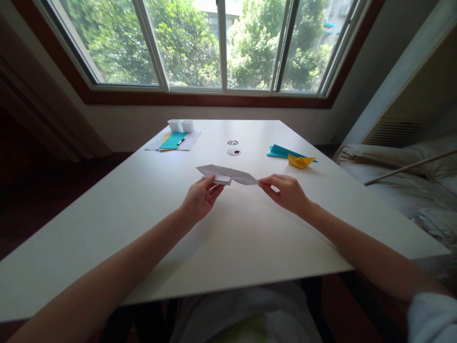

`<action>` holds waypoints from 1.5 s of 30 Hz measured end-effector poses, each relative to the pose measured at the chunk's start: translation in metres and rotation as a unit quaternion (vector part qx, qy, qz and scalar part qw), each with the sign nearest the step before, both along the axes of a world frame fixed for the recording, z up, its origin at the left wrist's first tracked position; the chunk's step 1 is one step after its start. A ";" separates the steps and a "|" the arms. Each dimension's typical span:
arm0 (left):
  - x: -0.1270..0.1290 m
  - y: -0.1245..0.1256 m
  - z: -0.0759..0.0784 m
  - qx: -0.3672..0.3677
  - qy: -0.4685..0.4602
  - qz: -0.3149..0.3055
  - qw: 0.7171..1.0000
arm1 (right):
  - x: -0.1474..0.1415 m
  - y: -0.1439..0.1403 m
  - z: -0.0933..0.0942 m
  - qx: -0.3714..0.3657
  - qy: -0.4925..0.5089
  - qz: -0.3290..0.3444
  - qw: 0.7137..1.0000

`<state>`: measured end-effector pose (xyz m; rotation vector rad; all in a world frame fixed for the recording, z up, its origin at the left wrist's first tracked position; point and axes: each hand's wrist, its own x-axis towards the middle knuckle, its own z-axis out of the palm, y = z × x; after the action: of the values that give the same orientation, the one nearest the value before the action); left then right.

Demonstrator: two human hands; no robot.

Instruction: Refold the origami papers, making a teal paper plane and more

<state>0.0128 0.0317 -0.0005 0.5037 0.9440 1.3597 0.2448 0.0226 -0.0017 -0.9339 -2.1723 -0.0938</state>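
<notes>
A folded piece of white paper (240,175) is held up above the middle of the table, between both hands. My left hand (203,196) pinches its thicker, layered part, thumb on top and fingers beneath. At the other end, my right hand (285,191) grips the pointed tip between thumb and fingertips. The paper stretches out long and narrow, with a point at each end and visible creases. Its underside is hidden from me.
On the white table (221,243), a yellow paper boat (302,162) and a teal folded paper plane (282,151) lie at right. Back left are teal paper (173,140), a pen (183,140) and two white boxes (187,126). Two round discs (233,152) lie mid-table.
</notes>
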 end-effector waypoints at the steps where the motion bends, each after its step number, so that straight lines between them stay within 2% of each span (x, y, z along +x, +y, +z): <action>1: -0.001 0.001 -0.001 0.005 0.003 0.006 1.000 | 0.001 0.000 -0.001 -0.007 -0.021 0.031 0.999; 4: -0.002 0.003 -0.003 0.031 0.020 0.016 0.999 | 0.001 0.001 -0.002 -0.034 -0.050 0.100 0.993; 7: -0.004 0.004 -0.006 0.064 0.037 0.019 0.997 | 0.001 0.001 -0.002 -0.043 -0.062 0.137 0.988; 12: -0.006 0.002 -0.005 0.142 0.106 0.026 0.984 | 0.002 0.002 0.001 -0.031 -0.110 0.148 0.982; 15: -0.003 -0.003 0.000 0.228 0.172 0.051 0.957 | 0.000 0.002 0.003 -0.030 -0.072 0.120 0.990; 18: 0.002 -0.016 0.007 0.313 0.262 0.044 0.912 | -0.006 -0.001 0.005 -0.009 0.027 0.088 0.996; 20: 0.006 -0.026 0.011 0.351 0.313 0.024 0.882 | -0.012 -0.005 0.007 0.014 0.069 0.091 0.993; 24: 0.007 -0.039 0.015 0.383 0.404 -0.094 0.825 | -0.018 -0.014 0.008 0.044 0.073 0.119 0.989; 27: 0.006 -0.041 0.016 0.432 0.454 -0.127 0.769 | -0.018 -0.015 0.006 0.056 0.062 0.121 0.989; 30: 0.004 -0.039 0.014 0.491 0.494 -0.120 0.707 | -0.016 -0.012 0.002 0.056 0.064 0.113 0.990; 33: 0.002 -0.035 0.010 0.545 0.512 -0.080 0.659 | -0.015 -0.010 -0.001 0.046 0.057 0.131 0.989; 36: 0.000 -0.031 0.004 0.608 0.531 -0.044 0.589 | -0.015 -0.008 -0.002 0.037 0.039 0.150 0.987; 38: -0.001 -0.029 0.003 0.627 0.539 -0.045 0.561 | -0.015 -0.007 -0.002 0.027 0.033 0.160 0.986; 40: -0.002 -0.028 0.003 0.627 0.536 -0.052 0.563 | -0.014 -0.006 -0.002 0.018 0.034 0.170 0.985; 42: -0.002 -0.028 0.005 0.618 0.531 -0.047 0.578 | -0.013 -0.005 -0.002 0.014 0.046 0.169 0.984; 45: -0.004 -0.028 0.009 0.600 0.537 0.003 0.594 | -0.011 -0.003 -0.002 0.013 0.081 0.154 0.985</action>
<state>0.0090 0.0040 0.0089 2.5946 0.7303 1.5047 0.2342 0.0201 -0.0038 -0.5598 -2.1301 0.1007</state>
